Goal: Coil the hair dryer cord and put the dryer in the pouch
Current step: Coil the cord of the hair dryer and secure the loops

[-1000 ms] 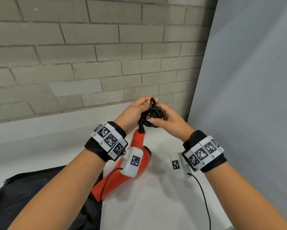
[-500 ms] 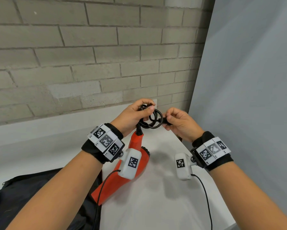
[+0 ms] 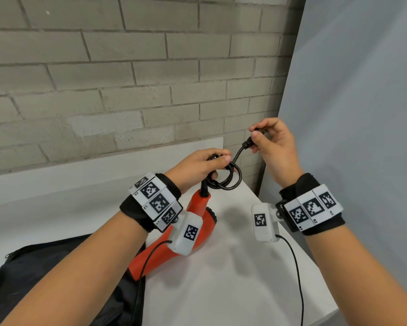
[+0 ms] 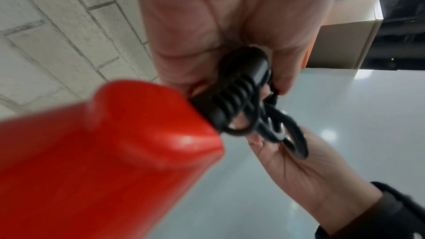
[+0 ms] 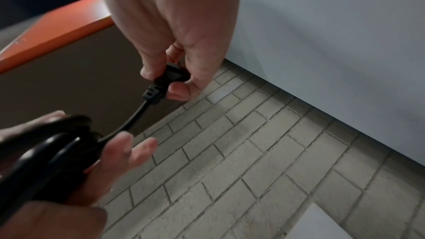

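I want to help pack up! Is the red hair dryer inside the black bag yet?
Not yet. The hair dryer lies out on the white table, its front end beside the black pouch.

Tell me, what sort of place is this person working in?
Probably a staged recording corner, not a home. A bare white table stands against a grey brick wall, with a plain grey partition on the right. Both wrists wear bands with printed square markers and small cameras, which suggests a data-collection setup.
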